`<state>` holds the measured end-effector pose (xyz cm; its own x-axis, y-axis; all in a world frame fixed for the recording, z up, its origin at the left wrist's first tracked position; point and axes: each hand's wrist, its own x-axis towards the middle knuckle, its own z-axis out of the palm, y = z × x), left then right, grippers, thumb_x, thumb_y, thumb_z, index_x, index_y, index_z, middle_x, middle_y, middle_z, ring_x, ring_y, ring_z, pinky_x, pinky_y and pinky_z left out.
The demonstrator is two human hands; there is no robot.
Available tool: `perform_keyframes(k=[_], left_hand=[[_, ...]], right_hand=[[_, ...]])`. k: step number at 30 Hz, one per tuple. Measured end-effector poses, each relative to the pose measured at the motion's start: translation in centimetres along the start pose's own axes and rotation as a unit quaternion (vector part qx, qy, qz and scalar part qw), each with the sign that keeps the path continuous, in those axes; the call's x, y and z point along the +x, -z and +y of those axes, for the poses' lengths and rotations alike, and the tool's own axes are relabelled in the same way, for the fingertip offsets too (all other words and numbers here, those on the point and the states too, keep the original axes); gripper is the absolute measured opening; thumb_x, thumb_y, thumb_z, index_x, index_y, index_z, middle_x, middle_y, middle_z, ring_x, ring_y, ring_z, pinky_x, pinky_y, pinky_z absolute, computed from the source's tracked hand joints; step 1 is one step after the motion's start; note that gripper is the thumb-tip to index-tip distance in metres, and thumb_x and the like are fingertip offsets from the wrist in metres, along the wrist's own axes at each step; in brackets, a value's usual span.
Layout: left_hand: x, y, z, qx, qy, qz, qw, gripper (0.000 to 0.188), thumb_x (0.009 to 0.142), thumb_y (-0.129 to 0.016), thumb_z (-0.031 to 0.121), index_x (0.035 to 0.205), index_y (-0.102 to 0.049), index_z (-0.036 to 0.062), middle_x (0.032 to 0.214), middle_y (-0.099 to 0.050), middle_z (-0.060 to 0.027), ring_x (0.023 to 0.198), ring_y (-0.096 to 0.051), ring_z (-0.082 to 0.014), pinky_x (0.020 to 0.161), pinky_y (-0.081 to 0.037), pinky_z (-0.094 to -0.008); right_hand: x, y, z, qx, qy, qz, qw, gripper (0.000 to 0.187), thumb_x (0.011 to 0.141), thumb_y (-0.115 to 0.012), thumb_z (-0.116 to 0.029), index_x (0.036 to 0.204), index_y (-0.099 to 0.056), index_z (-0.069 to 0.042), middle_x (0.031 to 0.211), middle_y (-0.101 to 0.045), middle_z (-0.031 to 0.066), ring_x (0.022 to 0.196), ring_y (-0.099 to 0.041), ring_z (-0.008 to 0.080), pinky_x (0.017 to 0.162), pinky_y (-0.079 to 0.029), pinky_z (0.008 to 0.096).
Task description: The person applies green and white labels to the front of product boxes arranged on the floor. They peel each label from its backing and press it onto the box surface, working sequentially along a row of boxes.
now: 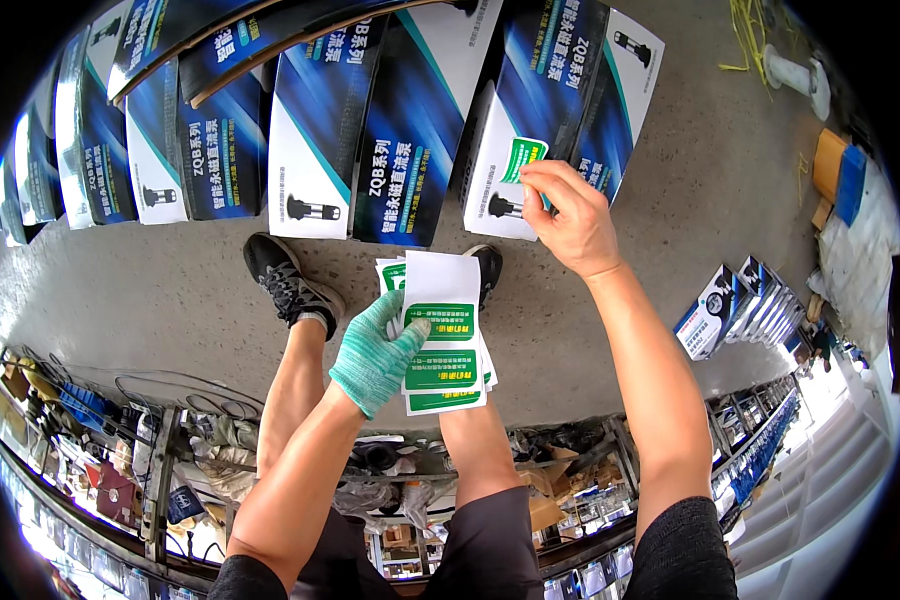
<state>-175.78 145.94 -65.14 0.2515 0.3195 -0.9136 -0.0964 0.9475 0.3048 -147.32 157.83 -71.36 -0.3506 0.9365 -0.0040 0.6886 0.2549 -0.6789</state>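
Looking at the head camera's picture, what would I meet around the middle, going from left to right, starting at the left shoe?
Left shoe → gloved left hand → label sheets → green label → bare right hand → row of boxes.

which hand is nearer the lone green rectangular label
Right: the bare right hand is at the lower-right corner of the label; the green-gloved left hand is farther, below left.

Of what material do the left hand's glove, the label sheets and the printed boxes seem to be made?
Green glove: probably knitted yarn, matte; fine ribbing shows.
Label sheets: likely paper, smooth, perhaps coated; they look thin, overlapping.
Printed boxes: apparently cardboard, rather glossy; streaky reflections and some brown edges show.
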Motion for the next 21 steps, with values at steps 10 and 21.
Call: perform_keyframes(k=[10, 21], left_hand=[[-0.5, 0.3, 0.9, -0.031, 0.01, 0.001, 0.999, 0.047, 0.099, -0.073, 0.008, 0.143, -0.058, -0.0021, 0.122, -0.073, -0.007, 0.105, -0.067, -0.0119, 0.091, -0.058, -0.0276], [-0.8, -0.1, 2.1, -0.053, 0.001, -0.008, 0.999, 0.048, 0.1, -0.073, 0.011, 0.143, -0.057, -0.0015, 0.124, -0.072, -0.0071, 0.107, -0.067, -0.0123, 0.093, -0.058, -0.0282]], right_hand=[[-1.2, -1.1, 2.2, -0.024, -0.038, -0.067, 0.997, 0.011, 0.088, -0.07, -0.002, 0.098, -0.071, 0.0, 0.108, -0.073, 0.0101, 0.09, -0.073, 0.0289, 0.079, -0.061, 0.0354], [1.1, -0.2, 1.9, 0.371, -0.509, -0.189, 0.753, 0.032, 0.101, -0.047, -0.007, 0.12, -0.069, 0.006, 0.119, -0.075, 0.0182, 0.094, -0.076, 0.0222, 0.072, -0.061, 0.0301]])
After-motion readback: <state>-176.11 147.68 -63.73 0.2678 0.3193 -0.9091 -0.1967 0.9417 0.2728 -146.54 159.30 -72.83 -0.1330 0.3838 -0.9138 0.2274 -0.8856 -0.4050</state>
